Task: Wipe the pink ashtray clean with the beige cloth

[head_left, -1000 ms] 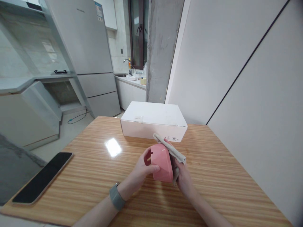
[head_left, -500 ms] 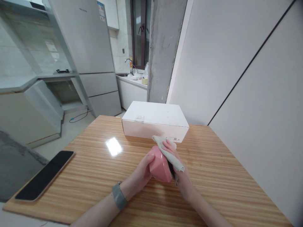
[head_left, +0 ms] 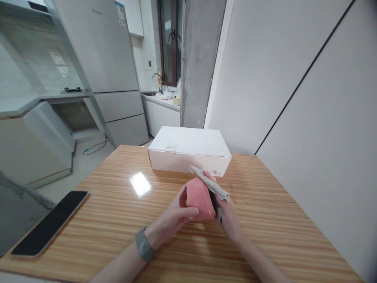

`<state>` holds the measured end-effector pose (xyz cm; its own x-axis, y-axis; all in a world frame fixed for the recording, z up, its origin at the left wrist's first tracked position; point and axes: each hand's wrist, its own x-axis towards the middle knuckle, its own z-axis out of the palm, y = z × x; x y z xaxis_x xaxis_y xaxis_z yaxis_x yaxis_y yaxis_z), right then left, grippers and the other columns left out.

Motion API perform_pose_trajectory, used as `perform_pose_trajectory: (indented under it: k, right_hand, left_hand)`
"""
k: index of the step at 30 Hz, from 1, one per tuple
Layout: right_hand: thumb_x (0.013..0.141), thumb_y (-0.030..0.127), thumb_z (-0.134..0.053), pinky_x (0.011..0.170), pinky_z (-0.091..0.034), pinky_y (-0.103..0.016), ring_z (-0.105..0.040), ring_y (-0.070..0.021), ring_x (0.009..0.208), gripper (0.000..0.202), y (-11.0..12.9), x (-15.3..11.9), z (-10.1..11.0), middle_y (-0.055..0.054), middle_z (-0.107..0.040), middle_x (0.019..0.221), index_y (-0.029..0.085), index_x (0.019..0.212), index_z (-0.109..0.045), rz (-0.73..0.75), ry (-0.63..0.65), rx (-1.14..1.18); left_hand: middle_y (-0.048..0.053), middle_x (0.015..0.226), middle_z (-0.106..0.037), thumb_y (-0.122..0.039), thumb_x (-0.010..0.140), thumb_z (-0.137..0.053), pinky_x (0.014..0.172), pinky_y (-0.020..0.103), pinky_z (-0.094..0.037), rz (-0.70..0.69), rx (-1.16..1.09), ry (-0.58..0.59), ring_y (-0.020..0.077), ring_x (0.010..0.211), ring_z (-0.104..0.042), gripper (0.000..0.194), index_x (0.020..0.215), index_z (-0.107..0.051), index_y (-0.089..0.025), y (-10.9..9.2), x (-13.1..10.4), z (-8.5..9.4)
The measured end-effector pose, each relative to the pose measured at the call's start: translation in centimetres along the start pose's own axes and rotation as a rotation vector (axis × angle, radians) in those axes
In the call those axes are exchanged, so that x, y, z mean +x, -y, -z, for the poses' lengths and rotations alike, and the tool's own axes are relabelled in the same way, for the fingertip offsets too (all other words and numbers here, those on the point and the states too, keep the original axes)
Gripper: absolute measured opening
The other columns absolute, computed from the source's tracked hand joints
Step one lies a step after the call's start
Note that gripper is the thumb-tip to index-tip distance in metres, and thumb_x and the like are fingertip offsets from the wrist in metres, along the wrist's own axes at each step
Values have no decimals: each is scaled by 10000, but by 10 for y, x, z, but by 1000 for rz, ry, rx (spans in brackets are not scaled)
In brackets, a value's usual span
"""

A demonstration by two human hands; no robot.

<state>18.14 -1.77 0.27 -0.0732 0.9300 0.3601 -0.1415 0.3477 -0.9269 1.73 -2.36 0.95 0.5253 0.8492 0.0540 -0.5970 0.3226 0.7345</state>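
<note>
The person's left hand (head_left: 176, 215) grips the pink object (head_left: 200, 198) between thumb and fingers; the right hand (head_left: 230, 222) presses a grey cloth (head_left: 216, 189) against its far side. The object is between both hands, near the white box (head_left: 188, 162). Hazard: a weak left grip on the glossy shell could let it slip onto the table (head_left: 265, 220). Markings: box print, refrigerator (head_left: 112, 59) lettering and sticker (head_left: 120, 12), all illegible.

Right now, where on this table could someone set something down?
Bare wood shows between the black-screened device and the left hand, and from the right hand to the right edge of the table. It is crowded mid-table, where the hands hold a pink object and gray cloth near the white box.
</note>
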Motion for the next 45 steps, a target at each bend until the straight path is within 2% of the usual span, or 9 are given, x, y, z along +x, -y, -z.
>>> perform_pose_trajectory:
  k: [4, 9, 16, 22, 25, 30, 36, 42, 45]
  right_hand:
    - [916, 391, -494, 1205, -162, -446, -326, -247, 1416, 410, 3, 1, -5, -6, -533, 1428, 286, 1300, -594, -43, -26, 105]
    - [896, 413, -522, 1199, -181, -448, -375, -250, 1391, 446, 2, -2, -12, 1, -536, 1424, 295, 1324, -567, -91, -37, 196]
    - [915, 443, -475, 1203, -173, -464, -238, -235, 1453, 486, -1, -6, -13, 2, -491, 1463, 299, 1379, -504, -37, 6, 99]
    - [957, 450, -407, 1207, -84, -502, -155, -256, 1474, 419, 7, -12, -10, 34, -344, 1553, 355, 1346, -533, 73, 118, -196]
    - [957, 513, -372, 1198, -79, -529, -138, -271, 1476, 439, 17, -12, -11, 24, -387, 1532, 355, 1319, -563, 130, 189, -275]
    - [949, 536, -384, 1199, -115, -509, -181, -259, 1468, 431, 25, -10, -10, 16, -454, 1490, 355, 1272, -604, 147, 209, -274]
    - [967, 452, -386, 1205, -126, -476, -204, -235, 1463, 405, 11, -3, -5, 25, -428, 1507, 342, 1305, -580, 65, 187, -210]
    - [956, 413, -411, 1214, -94, -453, -252, -221, 1448, 407, 9, 2, -4, -2, -527, 1435, 305, 1309, -583, -10, 70, -92]
    - [951, 412, -421, 1213, -115, -439, -274, -214, 1440, 413, 10, 0, -7, -7, -538, 1424, 296, 1315, -579, -23, 59, -56]
  left_hand:
    - [87, 1399, -495, -141, 633, -798, 899, 381, -462, -13, 39, -72, 294, 1165, -539, 696, 1268, -553, -288, 4, 4, 5]
    - [110, 1279, -588, -256, 588, -839, 948, 395, -428, -47, 27, -169, 310, 1162, -540, 632, 1178, -616, -225, 5, 5, 9]
    - [124, 1257, -621, -312, 645, -811, 994, 393, -402, -35, -11, -218, 325, 1222, -506, 572, 1175, -637, -186, 3, 1, 0]
    - [120, 1318, -586, -339, 758, -736, 995, 406, -406, -19, -86, -195, 305, 1227, -514, 576, 1290, -559, -205, 8, 3, 7]
    - [108, 1381, -538, -394, 830, -659, 1001, 396, -411, 17, -145, -171, 289, 1249, -498, 543, 1325, -533, -210, 12, 5, 11]
    - [118, 1330, -579, -509, 884, -538, 991, 388, -440, 143, -229, -87, 285, 1238, -508, 552, 1320, -553, -169, 13, 7, 15]
    - [99, 1419, -505, -439, 899, -553, 967, 397, -463, 121, -216, -28, 283, 1302, -452, 512, 1363, -498, -227, 12, 5, 13]
    - [87, 1380, -538, -120, 720, -741, 992, 465, -428, 99, -90, -3, 291, 1224, -529, 793, 1407, -409, -337, 5, 1, 7]
    - [91, 1317, -584, -154, 706, -751, 983, 488, -428, 100, -66, -14, 320, 1200, -545, 748, 1377, -460, -308, 3, 1, 6]
